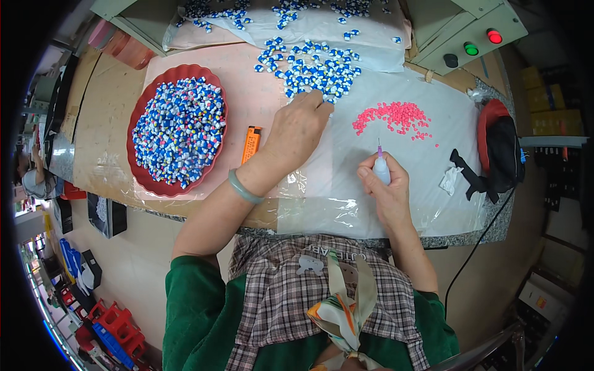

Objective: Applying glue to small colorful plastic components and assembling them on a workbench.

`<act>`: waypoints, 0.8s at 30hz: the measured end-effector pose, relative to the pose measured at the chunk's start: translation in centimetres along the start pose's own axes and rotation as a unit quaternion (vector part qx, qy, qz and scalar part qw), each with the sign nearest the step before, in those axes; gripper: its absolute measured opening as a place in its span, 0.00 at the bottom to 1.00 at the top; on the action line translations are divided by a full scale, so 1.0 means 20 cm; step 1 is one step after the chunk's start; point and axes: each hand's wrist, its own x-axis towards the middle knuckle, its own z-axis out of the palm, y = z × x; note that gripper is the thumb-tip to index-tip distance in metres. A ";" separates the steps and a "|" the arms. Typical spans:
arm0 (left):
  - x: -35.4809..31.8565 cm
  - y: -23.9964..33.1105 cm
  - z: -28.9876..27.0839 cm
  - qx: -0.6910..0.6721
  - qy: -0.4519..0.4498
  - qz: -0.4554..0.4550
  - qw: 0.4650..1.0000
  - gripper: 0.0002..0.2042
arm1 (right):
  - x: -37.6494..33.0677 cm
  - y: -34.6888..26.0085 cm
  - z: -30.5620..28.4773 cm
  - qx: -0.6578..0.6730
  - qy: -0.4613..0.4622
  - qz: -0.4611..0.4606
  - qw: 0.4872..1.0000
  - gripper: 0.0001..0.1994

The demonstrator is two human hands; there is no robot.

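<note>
Your left hand (300,127) lies flat, fingers down on loose blue-white plastic beads (315,68), holding none. Right hand (385,185) is clenched on small white needle-tip glue bottle (381,166). Pick-up step; next likely pinch single bead, bring to needle.

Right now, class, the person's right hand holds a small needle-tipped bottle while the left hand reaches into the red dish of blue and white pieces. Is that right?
Not quite. The head view shows the left hand on the loose blue and white pieces spread on the table, not in the red dish. The right hand does hold the small needle-tipped bottle.
</note>
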 end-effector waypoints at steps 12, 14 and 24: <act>-0.15 0.12 -0.18 -0.562 -0.104 -0.294 0.767 0.04 | 0.00 -0.08 -0.13 0.136 -0.008 0.029 0.990 0.10; -0.20 0.15 -0.19 -0.675 -0.105 -0.327 0.653 0.05 | 0.00 -0.08 -0.13 0.144 0.005 0.018 0.989 0.10; -0.27 0.23 -0.18 -0.732 -0.108 -0.364 0.566 0.09 | 0.00 -0.06 -0.18 0.127 0.044 -0.086 0.987 0.14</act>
